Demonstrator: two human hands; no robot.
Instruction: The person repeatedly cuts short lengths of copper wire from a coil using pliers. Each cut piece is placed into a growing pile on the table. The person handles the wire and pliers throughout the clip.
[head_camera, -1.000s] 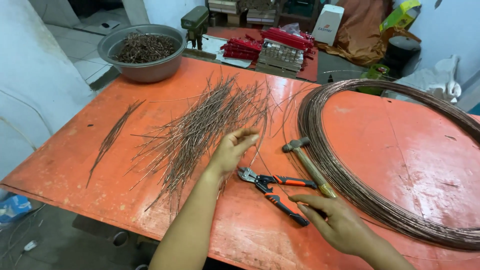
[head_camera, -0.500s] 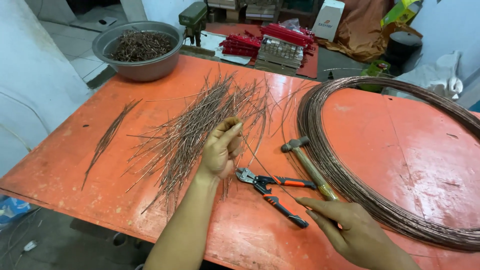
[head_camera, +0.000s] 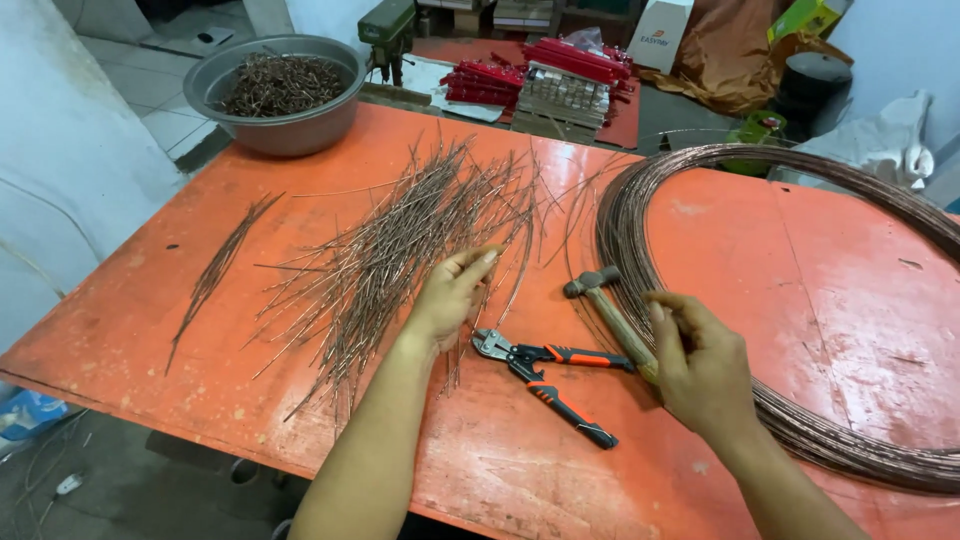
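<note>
Wire rods (head_camera: 400, 240) lay heaped mid-table (head_camera: 120, 330), left hand (head_camera: 450, 295) now pinching a few between closed fingers; right hand (head_camera: 700, 360), lifted since before, curled shut around hammer (head_camera: 610, 310) handle; counted: one hammer, one cutter (head_camera: 545, 375), one coil (head_camera: 800, 300), one bowl (head_camera: 275, 90).

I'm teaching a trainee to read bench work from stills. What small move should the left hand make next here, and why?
Probably close the fingers and lift a few rods clear. The left hand rests with curled fingers on the right edge of the loose pile of cut wire rods, pinching some strands, while the right hand sits at the hammer handle, beside the cutters and the wire coil.
</note>
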